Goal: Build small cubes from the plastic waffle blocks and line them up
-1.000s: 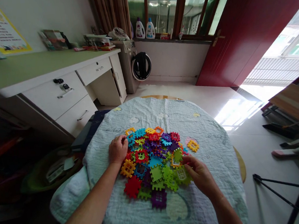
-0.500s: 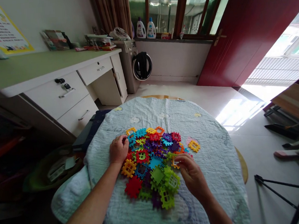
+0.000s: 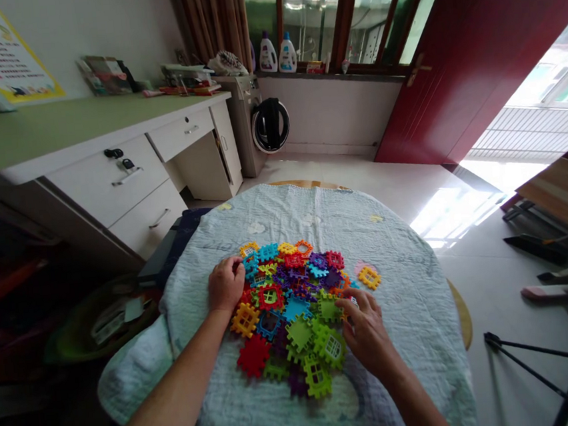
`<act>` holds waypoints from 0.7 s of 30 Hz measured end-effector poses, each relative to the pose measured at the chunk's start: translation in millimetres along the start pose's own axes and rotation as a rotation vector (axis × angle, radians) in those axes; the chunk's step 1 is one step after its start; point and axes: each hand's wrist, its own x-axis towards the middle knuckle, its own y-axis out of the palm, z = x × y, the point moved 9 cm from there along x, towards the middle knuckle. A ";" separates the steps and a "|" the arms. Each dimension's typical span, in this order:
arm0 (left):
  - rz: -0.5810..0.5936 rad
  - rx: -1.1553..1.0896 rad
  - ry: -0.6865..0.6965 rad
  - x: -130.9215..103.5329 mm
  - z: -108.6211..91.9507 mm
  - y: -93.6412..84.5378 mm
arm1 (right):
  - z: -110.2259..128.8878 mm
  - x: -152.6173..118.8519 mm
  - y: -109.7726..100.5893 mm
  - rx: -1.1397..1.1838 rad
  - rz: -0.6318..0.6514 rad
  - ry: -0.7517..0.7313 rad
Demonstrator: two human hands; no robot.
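Note:
A heap of colourful notched plastic building tiles (image 3: 297,309) lies on the cloth in front of me. My left hand (image 3: 226,284) rests at the heap's left edge, fingers curled in beside blue tiles (image 3: 251,264); what is under them is hidden. On the right, my right hand (image 3: 368,329) is over the heap's edge with thumb and index finger apart. Its index fingertip is at the right edge of a green tile (image 3: 328,308). Behind those fingers, a tile with a white window (image 3: 354,300) is mostly covered. A yellow tile (image 3: 369,277) lies apart, farther right.
A pale blue cloth (image 3: 393,249) covers the round table. To the left stands a desk (image 3: 99,123) with drawers, and beyond it a washing machine (image 3: 245,123) with its door open. A tripod leg (image 3: 533,353) stands on the floor at right.
My right hand has shifted slightly right and its fingers have spread. The orange-edged window tile has moved right from over the green tile, which now shows more fully. My left hand stays put.

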 end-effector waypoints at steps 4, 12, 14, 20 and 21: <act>-0.006 0.001 -0.005 -0.3 -0.1 -0.3 | -3.0 -2.4 5.4 -0.039 0.093 0.010; 0.000 0.000 -0.011 -0.6 0.1 -0.8 | -0.5 18.6 -4.0 0.027 0.077 0.003; 0.002 -0.001 -0.009 -0.5 0.0 -0.7 | -4.4 23.7 -8.9 0.090 0.052 0.026; 0.004 -0.005 -0.009 -0.6 -1.1 -1.4 | -24.2 31.8 -8.3 0.433 0.010 0.221; 0.004 -0.005 -0.010 -0.6 -1.1 -1.6 | -26.1 31.7 -6.7 0.476 0.002 0.256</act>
